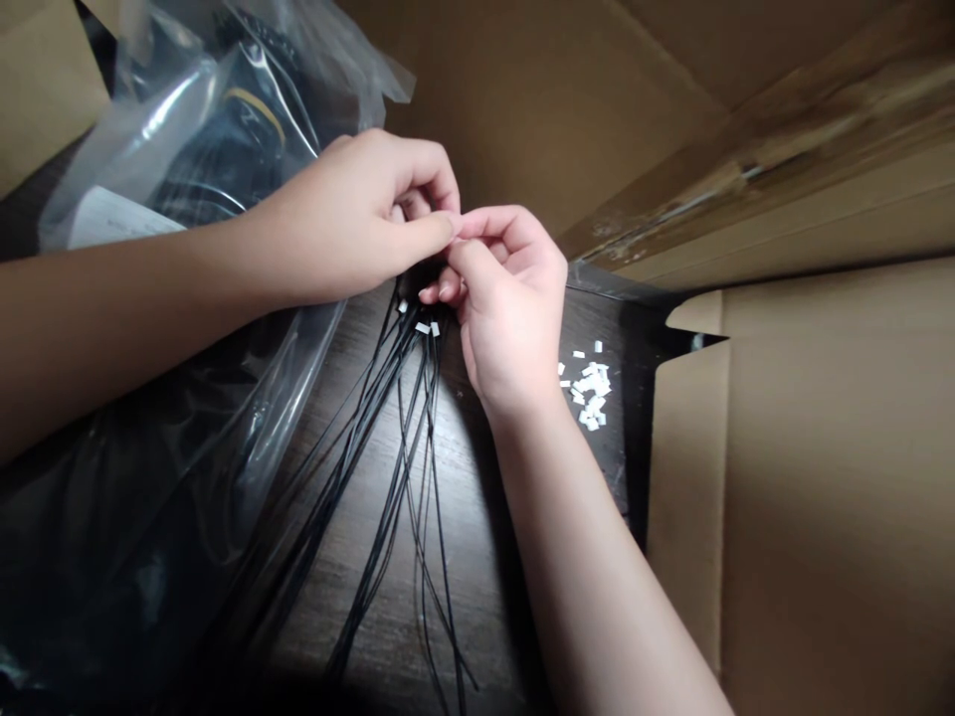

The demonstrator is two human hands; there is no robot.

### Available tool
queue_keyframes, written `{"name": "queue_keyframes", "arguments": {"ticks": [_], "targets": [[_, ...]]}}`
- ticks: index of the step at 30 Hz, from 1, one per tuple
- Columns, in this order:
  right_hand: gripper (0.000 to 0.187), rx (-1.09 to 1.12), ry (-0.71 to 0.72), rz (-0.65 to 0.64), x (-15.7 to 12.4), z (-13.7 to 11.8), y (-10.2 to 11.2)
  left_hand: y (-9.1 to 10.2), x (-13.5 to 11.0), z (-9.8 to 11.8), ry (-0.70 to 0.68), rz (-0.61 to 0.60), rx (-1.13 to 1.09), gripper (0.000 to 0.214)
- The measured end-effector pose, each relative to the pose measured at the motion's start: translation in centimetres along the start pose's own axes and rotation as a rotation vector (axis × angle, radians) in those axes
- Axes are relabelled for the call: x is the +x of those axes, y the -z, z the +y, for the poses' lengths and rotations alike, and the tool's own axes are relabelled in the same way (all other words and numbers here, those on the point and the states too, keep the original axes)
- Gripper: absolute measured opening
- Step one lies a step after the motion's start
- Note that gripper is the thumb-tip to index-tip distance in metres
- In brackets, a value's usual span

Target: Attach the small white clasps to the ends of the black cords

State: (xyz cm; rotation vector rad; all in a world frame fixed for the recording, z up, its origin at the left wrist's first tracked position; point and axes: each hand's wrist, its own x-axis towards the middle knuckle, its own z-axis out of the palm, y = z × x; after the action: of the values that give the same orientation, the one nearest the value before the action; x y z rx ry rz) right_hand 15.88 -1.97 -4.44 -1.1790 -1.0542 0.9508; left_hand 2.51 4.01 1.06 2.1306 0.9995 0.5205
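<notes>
On the left, a clear plastic bag (168, 149) is lying on the counter (469, 467), holding dark coiled strands, with a yellowish band (256, 109) showing inside and a white label (115, 221) sitting near its edge. Over the bag's right side, the left hand (365, 219) is hovering, its fingers holding a closed pinch of thumb and forefinger. Below, black wires (339, 477) are fanning out across the counter, and three small white pieces (422, 328) are sitting by their gathered upper ends (whether fitted on or merely resting there, I cannot tell). The right hand (518, 308) is touching the left at the fingertips, its own fingers pinching too; whatever either may be gripping is too small or hidden to make out. Farther right, a loose pile (592, 388) of similar white pieces is lying apart from the wires, with cardboard (836, 447) standing beyond. Since most visible pieces are lying loose, the work is probably standing at an early stage, with many pieces waiting.
</notes>
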Motion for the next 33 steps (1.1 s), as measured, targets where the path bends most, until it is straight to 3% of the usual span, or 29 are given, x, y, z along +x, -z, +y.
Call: {"name": "queue_keyframes", "arguments": {"ticks": [33], "targets": [[0.006, 0.024, -0.027, 0.032, 0.0, -0.02, 0.02, -0.14, -0.02, 0.05, -0.012, 0.004, -0.006, 0.017]]}}
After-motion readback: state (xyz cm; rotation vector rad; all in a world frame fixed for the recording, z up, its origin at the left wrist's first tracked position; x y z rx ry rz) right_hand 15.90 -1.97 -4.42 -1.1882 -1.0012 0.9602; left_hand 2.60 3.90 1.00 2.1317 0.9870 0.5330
